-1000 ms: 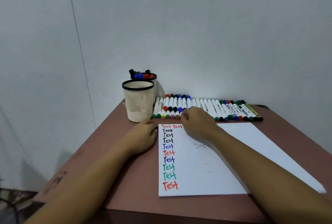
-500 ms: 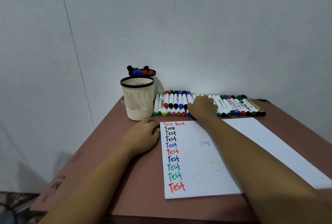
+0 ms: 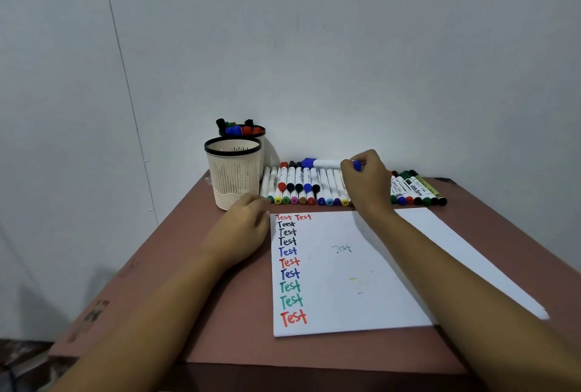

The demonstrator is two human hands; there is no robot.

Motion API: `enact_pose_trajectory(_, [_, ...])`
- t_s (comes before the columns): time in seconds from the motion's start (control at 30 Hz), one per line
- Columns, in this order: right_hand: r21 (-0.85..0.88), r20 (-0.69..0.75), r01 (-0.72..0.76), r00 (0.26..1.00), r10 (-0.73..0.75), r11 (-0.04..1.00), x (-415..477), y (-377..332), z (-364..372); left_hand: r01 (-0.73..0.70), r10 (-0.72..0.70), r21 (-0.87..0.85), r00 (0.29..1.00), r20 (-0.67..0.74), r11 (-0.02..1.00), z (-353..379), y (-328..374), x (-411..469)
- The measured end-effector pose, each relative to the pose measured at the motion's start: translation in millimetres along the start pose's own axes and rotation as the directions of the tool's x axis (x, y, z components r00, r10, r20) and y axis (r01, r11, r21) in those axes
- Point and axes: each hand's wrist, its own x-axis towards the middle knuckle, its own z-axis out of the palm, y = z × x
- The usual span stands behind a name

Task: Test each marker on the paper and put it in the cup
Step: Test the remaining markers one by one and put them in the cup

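Note:
My right hand (image 3: 366,181) grips a white marker with a blue cap (image 3: 323,163), held level above the row of markers (image 3: 301,187) at the table's back. My left hand (image 3: 243,228) rests on the table at the left edge of the white paper (image 3: 361,291), fingers loosely curled and holding nothing. The paper carries a column of coloured "Test" words. An empty cream mesh cup (image 3: 234,171) stands left of the row. Behind it a second cup (image 3: 248,132) holds several capped markers.
More markers (image 3: 415,192) lie at the right end of the row. The brown table (image 3: 232,322) stands against a grey wall; its left and front edges are close. A second white sheet (image 3: 471,253) pokes out to the right of the paper.
My right hand went from the paper to the marker row, took a blue-capped marker and lifted it above the row. My left hand stayed by the paper's edge.

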Motion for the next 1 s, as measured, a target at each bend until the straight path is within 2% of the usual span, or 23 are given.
enact_pose_trajectory(0.17, [0.209, 0.079, -0.082, 0.995, 0.066, 0.974, -32.0, -6.3, -7.7, -0.155, 0.155, 0.008, 0.981, -0.116, 0.988, -1.6, 12.9, -0.8])
enact_pose_trajectory(0.33, [0.309, 0.139, -0.166, 0.982, 0.128, 0.936, -45.9, -8.0, 1.9, -0.182, 0.182, 0.007, 0.983, -0.035, 0.983, -0.4, 18.1, -0.7])
enact_pose_trajectory(0.43, [0.384, 0.171, -0.208, 0.973, 0.153, 0.9, -47.0, -9.5, 6.4, -0.19, 0.19, 0.027, 0.981, -0.032, 0.981, -0.5, 20.5, -0.2])
enact_pose_trajectory(0.57, [0.526, 0.37, -0.375, 0.909, 0.192, 0.763, -51.3, -7.4, 10.6, -0.178, 0.178, -0.007, 0.984, -0.029, 0.984, 1.2, 21.9, 0.7])
enact_pose_trajectory(0.63, [0.535, 0.465, -0.438, 0.867, 0.181, 0.723, -55.3, -6.2, 13.2, -0.193, 0.191, -0.02, 0.98, -0.06, 0.981, 2.6, 23.6, 0.7])
enact_pose_trajectory(0.8, [0.529, 0.443, -0.394, 0.884, 0.152, 0.752, -51.6, -1.2, 15.7, -0.194, 0.191, -0.045, 0.979, -0.069, 0.98, 3.2, 28.1, 1.0])
enact_pose_trajectory(1.0, [0.549, 0.469, -0.371, 0.879, 0.091, 0.749, -52.8, -2.2, 13.1, -0.139, 0.124, -0.253, 0.99, -0.073, 0.957, 4.8, 30.0, 2.8])
